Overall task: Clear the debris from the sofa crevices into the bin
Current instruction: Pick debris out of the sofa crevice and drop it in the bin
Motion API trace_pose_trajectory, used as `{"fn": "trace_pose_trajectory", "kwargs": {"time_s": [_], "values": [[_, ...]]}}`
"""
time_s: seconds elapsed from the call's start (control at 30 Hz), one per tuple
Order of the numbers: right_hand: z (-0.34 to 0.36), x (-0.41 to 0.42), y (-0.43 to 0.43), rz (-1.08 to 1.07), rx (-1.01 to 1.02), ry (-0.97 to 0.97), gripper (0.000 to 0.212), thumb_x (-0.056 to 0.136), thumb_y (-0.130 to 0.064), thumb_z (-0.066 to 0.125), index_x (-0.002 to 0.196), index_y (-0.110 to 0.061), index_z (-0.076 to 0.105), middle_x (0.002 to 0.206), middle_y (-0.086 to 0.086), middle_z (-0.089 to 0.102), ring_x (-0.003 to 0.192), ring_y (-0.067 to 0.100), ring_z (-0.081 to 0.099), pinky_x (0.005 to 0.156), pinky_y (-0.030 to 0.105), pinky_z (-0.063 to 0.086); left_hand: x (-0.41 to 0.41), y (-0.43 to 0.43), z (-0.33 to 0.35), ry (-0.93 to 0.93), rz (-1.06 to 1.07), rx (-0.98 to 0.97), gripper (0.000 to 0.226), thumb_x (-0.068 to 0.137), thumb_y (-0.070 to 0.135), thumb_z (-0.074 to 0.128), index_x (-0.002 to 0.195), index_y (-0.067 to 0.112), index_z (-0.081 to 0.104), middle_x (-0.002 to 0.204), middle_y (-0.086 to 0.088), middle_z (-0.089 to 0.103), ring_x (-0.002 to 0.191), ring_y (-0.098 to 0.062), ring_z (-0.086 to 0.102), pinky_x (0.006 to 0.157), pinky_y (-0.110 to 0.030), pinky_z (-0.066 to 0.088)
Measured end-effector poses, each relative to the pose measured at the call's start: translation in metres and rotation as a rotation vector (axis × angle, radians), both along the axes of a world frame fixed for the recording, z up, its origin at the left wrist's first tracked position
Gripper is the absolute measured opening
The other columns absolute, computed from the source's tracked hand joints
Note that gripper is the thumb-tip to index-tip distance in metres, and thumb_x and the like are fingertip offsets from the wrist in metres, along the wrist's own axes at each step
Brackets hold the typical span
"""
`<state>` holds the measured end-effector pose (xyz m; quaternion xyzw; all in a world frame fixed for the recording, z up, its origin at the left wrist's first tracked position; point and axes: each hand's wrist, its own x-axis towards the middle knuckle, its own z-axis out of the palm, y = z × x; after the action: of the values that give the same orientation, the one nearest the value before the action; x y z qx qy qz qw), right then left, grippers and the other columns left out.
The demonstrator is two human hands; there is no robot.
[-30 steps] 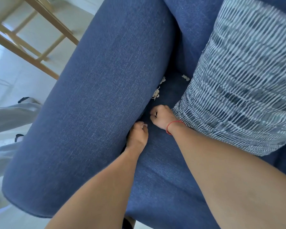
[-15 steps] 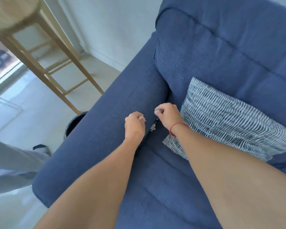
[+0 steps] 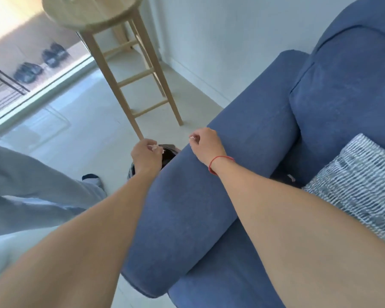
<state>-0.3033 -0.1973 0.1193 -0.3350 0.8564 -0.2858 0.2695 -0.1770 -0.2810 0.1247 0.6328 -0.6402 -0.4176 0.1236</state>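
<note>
View from above down two bare forearms reaching over a blue sofa [image 3: 333,90]. The left hand [image 3: 146,155] has its fingers curled, pinching white debris [image 3: 154,148] at the fingertips. A dark bin [image 3: 169,154] sits on the floor at the hand's 3 o'clock, just beside it and partly hidden by the hand and the armrest [image 3: 198,207]. The right hand [image 3: 206,145], at 2 o'clock from the left, hovers over the armrest's outer edge, pinching a small white bit [image 3: 192,137]; the bin lies at its 8 o'clock. A striped pillow [image 3: 360,181] rests at 3 o'clock, a wooden stool [image 3: 129,70] at 11.
</note>
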Motion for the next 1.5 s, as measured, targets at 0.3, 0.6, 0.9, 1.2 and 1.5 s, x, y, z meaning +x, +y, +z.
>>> {"fn": "trace_pose_trajectory", "kwargs": {"time_s": [0.3,0.6,0.9,1.2,1.5], "values": [[-0.017,0.034,-0.081,0.124,0.125,-0.036,0.014,0.09,-0.016,0.058,0.097,-0.011,0.068,0.098,0.007,0.071,0.092,0.024,0.065,0.081,0.033,0.055,0.022,-0.058,-0.031,-0.063,-0.006,0.057,0.015,0.089,0.011,0.058,0.098,0.01,0.069,0.094,0.001,0.055,0.091,-0.02,0.057,0.078,-0.027,0.046],[-0.019,0.043,-0.073,0.324,0.383,-0.183,0.04,0.088,0.004,0.043,0.123,-0.007,0.056,0.124,0.016,0.062,0.113,0.033,0.057,0.097,0.04,0.049,0.036,-0.053,-0.031,-0.256,-0.184,0.199,0.041,0.096,0.006,0.045,0.136,0.004,0.052,0.141,-0.014,0.052,0.125,-0.031,0.053,0.101,-0.032,0.043],[0.03,-0.003,0.005,0.129,0.339,-0.012,0.047,0.096,-0.002,0.038,0.14,-0.013,0.044,0.146,0.009,0.046,0.132,0.031,0.045,0.113,0.041,0.036,0.001,0.006,0.006,-0.245,-0.419,0.114,0.026,0.095,0.02,0.045,0.112,0.011,0.064,0.112,-0.009,0.067,0.088,-0.025,0.059,0.081,-0.031,0.048],[0.043,-0.064,0.169,-0.225,0.379,0.027,0.041,0.096,-0.007,0.04,0.137,-0.008,0.045,0.15,0.01,0.039,0.136,0.031,0.042,0.116,0.042,0.027,-0.087,0.131,0.042,-0.284,-0.916,-0.108,0.051,0.099,0.03,0.04,0.147,0.014,0.034,0.144,-0.01,0.048,0.131,-0.028,0.045,0.111,-0.044,0.036],[0.009,-0.074,0.263,-0.369,0.368,-0.14,0.044,0.097,-0.004,0.041,0.141,-0.002,0.041,0.147,0.015,0.043,0.136,0.03,0.043,0.113,0.036,0.036,-0.105,0.24,0.001,-0.259,-1.088,0.065,0.052,0.098,0.029,0.046,0.147,0.017,0.034,0.15,-0.008,0.039,0.138,-0.024,0.038,0.109,-0.039,0.038]]}}
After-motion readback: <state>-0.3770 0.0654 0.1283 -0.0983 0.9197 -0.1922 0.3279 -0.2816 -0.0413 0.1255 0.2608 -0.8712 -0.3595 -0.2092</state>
